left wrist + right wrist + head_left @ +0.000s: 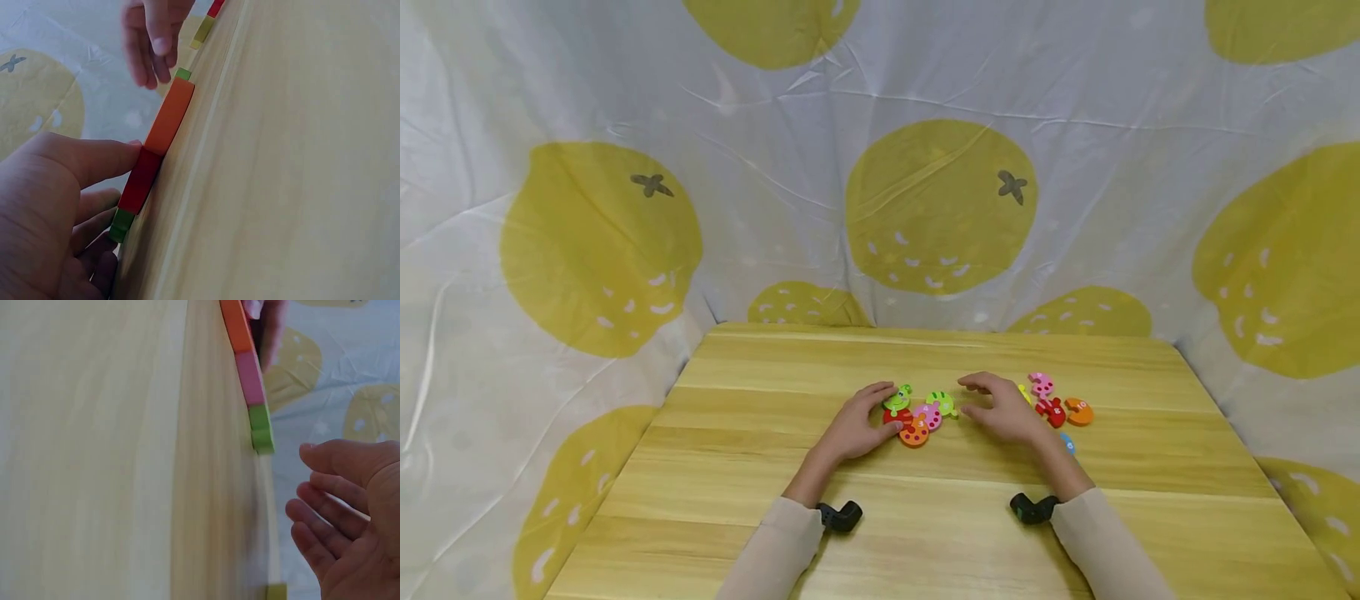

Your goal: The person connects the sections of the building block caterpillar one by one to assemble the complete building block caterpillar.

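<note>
Several wooden caterpillar puzzle pieces lie joined on the table: a green smiling head (896, 400), a red piece (892, 416), an orange piece (913, 432), a pink piece (929, 415) and a green striped piece (941, 403). My left hand (862, 422) holds the head end, thumb on the red piece's edge and fingers around the head's far side. To the right of the green striped piece, my right hand (1006, 408) hovers with relaxed fingers and nothing in them. The right wrist view shows a gap between its thumb and the green end piece (260, 428).
Right of my right hand lie loose pieces: a pink one (1041, 384), a red one (1054, 412), an orange one (1079, 412), a partly hidden yellow one (1022, 392) and a partly hidden blue one (1068, 443). A lemon-print cloth (940, 208) hangs behind the wooden table (925, 533).
</note>
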The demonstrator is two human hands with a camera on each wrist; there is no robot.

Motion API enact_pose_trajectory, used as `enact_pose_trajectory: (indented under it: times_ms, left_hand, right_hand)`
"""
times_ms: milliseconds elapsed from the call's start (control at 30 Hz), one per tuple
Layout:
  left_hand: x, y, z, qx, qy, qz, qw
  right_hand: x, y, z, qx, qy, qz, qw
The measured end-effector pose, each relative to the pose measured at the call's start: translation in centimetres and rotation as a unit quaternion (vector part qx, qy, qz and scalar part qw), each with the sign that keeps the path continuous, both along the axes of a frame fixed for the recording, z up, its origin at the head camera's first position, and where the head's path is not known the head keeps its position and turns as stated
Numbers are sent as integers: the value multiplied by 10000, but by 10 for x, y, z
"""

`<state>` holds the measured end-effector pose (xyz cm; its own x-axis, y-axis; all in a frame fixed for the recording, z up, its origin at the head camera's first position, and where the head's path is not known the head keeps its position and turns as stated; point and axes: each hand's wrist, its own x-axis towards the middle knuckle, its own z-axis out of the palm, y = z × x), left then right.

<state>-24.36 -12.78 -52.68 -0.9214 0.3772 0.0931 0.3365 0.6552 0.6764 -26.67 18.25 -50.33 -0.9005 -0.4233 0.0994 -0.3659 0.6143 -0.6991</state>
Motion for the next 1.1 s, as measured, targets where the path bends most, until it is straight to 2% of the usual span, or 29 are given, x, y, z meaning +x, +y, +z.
enact_pose_trajectory:
  times_ms: [167,400,767,1100]
  left_hand:
    - [-1,0,-2,-55,17,124,9999]
    - [-1,0,-5,-4,-16,184,9998]
    - [-1,-2,-2,49,75,266,9996]
    - [-1,1,0,122,122,228,9996]
  right_hand:
    - [10,22,6,-93,253,-216,9994]
    - [27,57,0,-88,593,-453,9972]
    - [47,92,4,202,658,-776,9946]
    - [52,111,5,329,605,-1173,9907]
